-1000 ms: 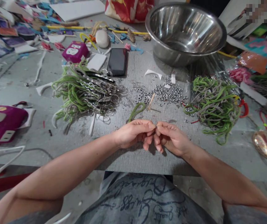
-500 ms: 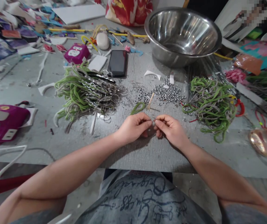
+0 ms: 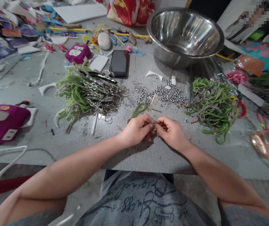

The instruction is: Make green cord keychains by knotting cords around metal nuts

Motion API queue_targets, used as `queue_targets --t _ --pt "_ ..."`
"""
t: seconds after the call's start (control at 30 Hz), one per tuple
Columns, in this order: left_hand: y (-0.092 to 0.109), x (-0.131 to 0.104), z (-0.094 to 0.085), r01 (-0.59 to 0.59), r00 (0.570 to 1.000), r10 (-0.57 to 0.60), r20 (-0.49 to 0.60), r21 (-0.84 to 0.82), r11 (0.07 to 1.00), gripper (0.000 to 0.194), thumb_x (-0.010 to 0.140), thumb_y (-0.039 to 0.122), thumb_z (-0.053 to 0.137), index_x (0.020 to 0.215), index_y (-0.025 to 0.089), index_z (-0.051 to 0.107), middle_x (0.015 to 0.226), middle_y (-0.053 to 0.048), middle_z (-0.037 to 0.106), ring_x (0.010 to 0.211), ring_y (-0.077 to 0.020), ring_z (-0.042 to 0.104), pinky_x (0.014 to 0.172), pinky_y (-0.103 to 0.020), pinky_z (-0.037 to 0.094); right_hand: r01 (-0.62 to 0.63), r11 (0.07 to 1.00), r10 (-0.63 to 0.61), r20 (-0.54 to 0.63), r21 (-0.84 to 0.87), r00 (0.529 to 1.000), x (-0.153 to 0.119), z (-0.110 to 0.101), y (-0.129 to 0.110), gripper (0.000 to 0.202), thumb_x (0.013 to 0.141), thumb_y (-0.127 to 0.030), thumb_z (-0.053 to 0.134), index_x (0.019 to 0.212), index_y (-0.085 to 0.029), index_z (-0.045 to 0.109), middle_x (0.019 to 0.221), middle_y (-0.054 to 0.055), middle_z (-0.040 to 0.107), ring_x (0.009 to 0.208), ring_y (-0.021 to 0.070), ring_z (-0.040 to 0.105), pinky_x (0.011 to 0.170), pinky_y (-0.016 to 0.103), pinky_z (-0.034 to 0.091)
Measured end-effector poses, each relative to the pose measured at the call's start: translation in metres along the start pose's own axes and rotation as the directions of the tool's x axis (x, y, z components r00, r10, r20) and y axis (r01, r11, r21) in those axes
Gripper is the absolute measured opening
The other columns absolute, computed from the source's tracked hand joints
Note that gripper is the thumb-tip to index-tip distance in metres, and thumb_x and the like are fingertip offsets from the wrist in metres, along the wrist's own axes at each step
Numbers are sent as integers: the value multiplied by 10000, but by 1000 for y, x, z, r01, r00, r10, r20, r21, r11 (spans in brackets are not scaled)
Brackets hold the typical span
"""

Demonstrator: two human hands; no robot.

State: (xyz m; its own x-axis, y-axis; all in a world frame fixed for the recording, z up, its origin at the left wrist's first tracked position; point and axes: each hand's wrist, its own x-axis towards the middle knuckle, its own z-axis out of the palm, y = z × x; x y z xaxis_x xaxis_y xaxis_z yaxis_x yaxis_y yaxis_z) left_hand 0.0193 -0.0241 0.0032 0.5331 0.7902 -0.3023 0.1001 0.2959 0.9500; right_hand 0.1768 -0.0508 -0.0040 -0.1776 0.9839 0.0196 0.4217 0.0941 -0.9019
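Observation:
Both of my hands meet above the table near its front edge, fingertips pinched close together. My left hand (image 3: 138, 128) is closed on a green cord (image 3: 139, 109), whose loop sticks out beyond the knuckles. Between the two sets of fingertips shows a small silvery piece (image 3: 154, 125), too small to identify surely. My right hand (image 3: 171, 130) pinches at this same spot, its finger pads mostly hidden. Just past the hands lie many loose silver beads (image 3: 171, 94) and a small wooden stick (image 3: 152, 101).
To the left lies a bundle of green-grey cords (image 3: 85, 91) with silvery ends; another cord tangle (image 3: 214, 103) lies right, beside red-handled scissors (image 3: 242, 109). Behind stand a steel bowl (image 3: 185, 59) and a phone (image 3: 119, 63). A purple box-like device (image 3: 7, 122) sits far left.
My fingertips have shifted slightly at the pinch point, and the right fingers have curled in more. The silvery piece between them shows a little more. The surroundings look the same.

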Motion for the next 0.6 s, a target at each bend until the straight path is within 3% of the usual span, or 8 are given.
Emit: queue_targets --t 0.2,0.3,0.37,0.43,0.6 --pt "2 -3 0 -65 997 66 28 -43 997 80 826 135 470 751 155 452 634 40 567 419 -50 563 411 -147 444 110 976 -116 -16 -187 993 -2 -5 -8 32 790 -187 500 764 -192 517 612 -24 574 529 79 517 490 195 389" --pt "5 -2 -2 -28 998 34 59 -101 994 79 827 123 476 756 151 456 637 42 576 422 -50 569 420 -149 446 91 992 -92 -8 -82 996 -2 -7 -6 37 802 -224 520 807 -191 535 669 -9 599 579 87 557 526 204 429" --pt "8 -1 -4 21 997 -10 80 -140 990 78 829 124 483 760 149 458 636 40 591 429 -51 576 420 -144 441 -1 993 -4 42 118 999 0 -8 -3 97 809 -282 541 837 -189 537 662 -16 599 547 82 565 500 200 449" --pt "9 0 -6 50 996 -36 85 -172 984 75 829 133 501 766 149 463 643 38 605 442 -54 585 419 -140 438 -154 933 116 132 325 984 2 -8 -1 169 798 -349 569 831 -189 526 591 -44 573 458 73 540 425 187 438" --pt "7 1 -7 70 996 -59 63 -190 979 109 802 179 578 767 151 479 623 36 617 462 -67 596 460 -167 472 -493 663 285 419 563 862 9 -13 -1 282 737 -417 644 796 -183 499 481 -66 581 323 82 517 320 165 410"
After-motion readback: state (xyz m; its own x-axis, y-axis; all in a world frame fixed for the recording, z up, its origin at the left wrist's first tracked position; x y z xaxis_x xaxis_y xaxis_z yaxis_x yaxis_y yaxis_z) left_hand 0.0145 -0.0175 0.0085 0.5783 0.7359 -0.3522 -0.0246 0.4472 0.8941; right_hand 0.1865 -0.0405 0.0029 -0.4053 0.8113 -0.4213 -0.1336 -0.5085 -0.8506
